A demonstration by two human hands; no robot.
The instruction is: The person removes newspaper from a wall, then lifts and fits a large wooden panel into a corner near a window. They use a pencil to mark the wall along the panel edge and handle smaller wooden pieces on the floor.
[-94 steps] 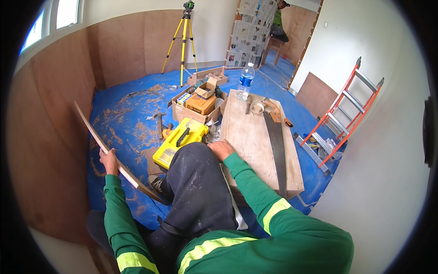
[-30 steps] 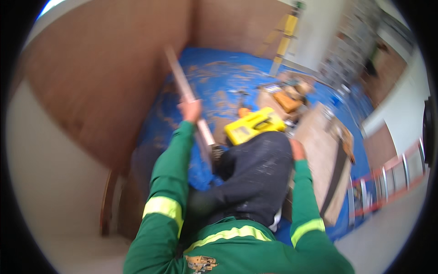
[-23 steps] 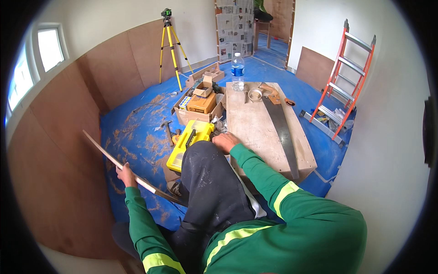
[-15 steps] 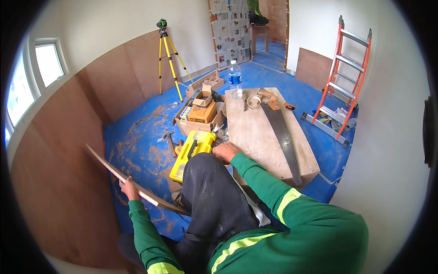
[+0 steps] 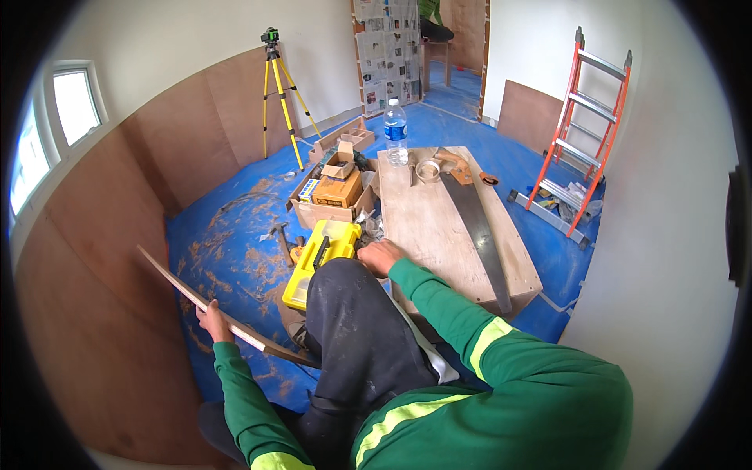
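Observation:
My left hand [image 5: 213, 321] is closed around the edge of a long, thin wooden board [image 5: 184, 286], which slants from the far left down toward my raised knee. My right hand [image 5: 381, 257] is curled beside that knee, at the near left corner of a plywood box [image 5: 427, 227]; its fingertips and anything in them are hidden. A yellow toolbox [image 5: 339, 229] with a black handle lies just left of this hand. On the plywood box rest a handsaw [image 5: 478, 227] with a wooden handle, a roll of tape [image 5: 428, 171] and a water bottle [image 5: 395, 133].
An open carton [image 5: 341, 213] holds smaller boxes beyond the toolbox. A hammer [image 5: 280, 239] lies on the blue floor sheet [image 5: 223, 258] among wood shavings. A yellow tripod [image 5: 280, 102] stands at the back, an orange stepladder [image 5: 580, 133] at right. Someone sits in the doorway.
The view has shifted slightly, so the whole scene sits a little further left and up. Both hands keep their places, the left still on the board.

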